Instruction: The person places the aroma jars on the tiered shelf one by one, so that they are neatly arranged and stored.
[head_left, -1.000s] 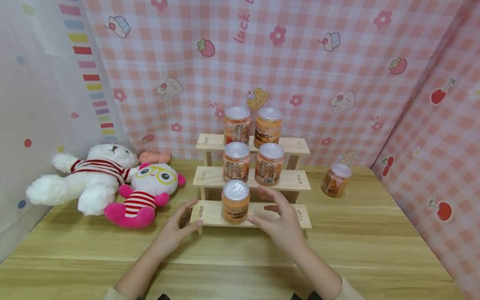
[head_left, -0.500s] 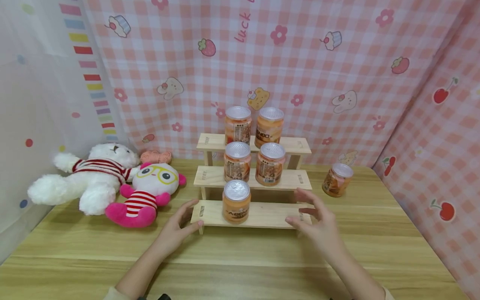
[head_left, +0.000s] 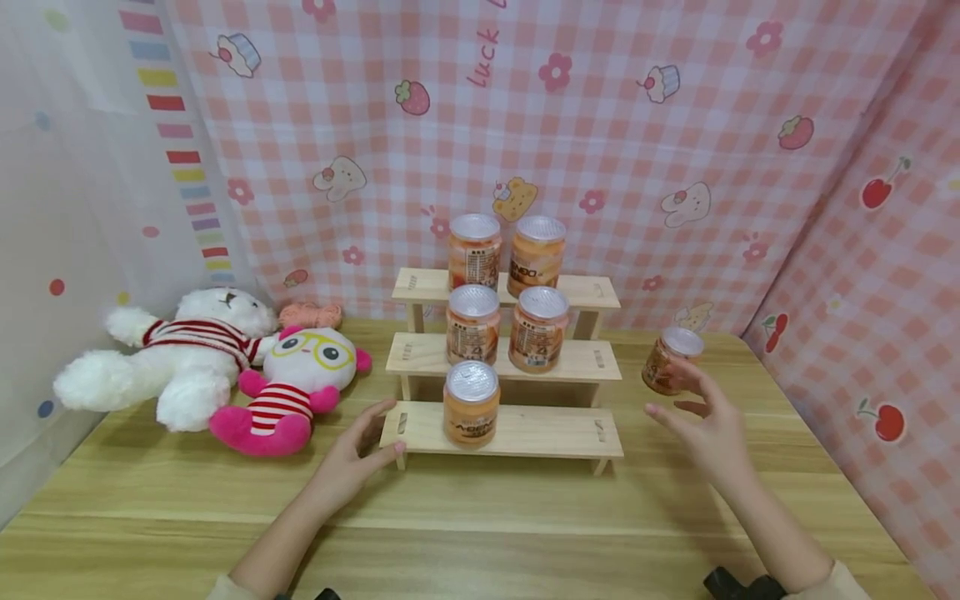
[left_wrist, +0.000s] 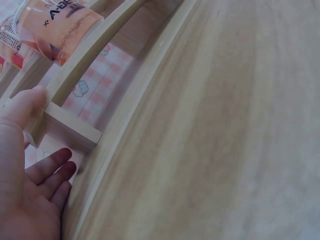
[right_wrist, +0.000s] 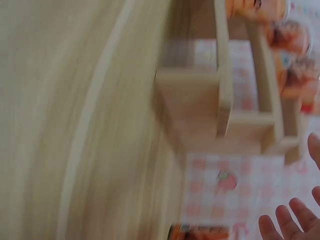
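A three-step wooden display stand [head_left: 555,429] bears jars with silvery lids and orange contents: two on the top step, two on the middle one, and one jar [head_left: 471,408] left of centre on the lowest. My left hand [head_left: 352,454] holds the stand's lowest left end, thumb at the front edge; in the left wrist view its other fingers [left_wrist: 50,172] spread loosely below the board. Over to the right, a single jar [head_left: 663,362] stands on the table. My right hand [head_left: 708,429] is beside it, fingers apart and empty, fingertips overlapping the jar's lower right side.
On the left lie a white plush bear [head_left: 198,350] in a striped sweater and a pink-and-white plush panda [head_left: 288,396] with yellow glasses. A pink yarn bundle [head_left: 311,314] sits behind them. Checked cloth [head_left: 600,125] walls the back and right of the wooden table [head_left: 465,533].
My right hand has moved from beside the lowest jar, past the stand's right end, to the lone jar on the right. My left hand stays at the stand's left end.
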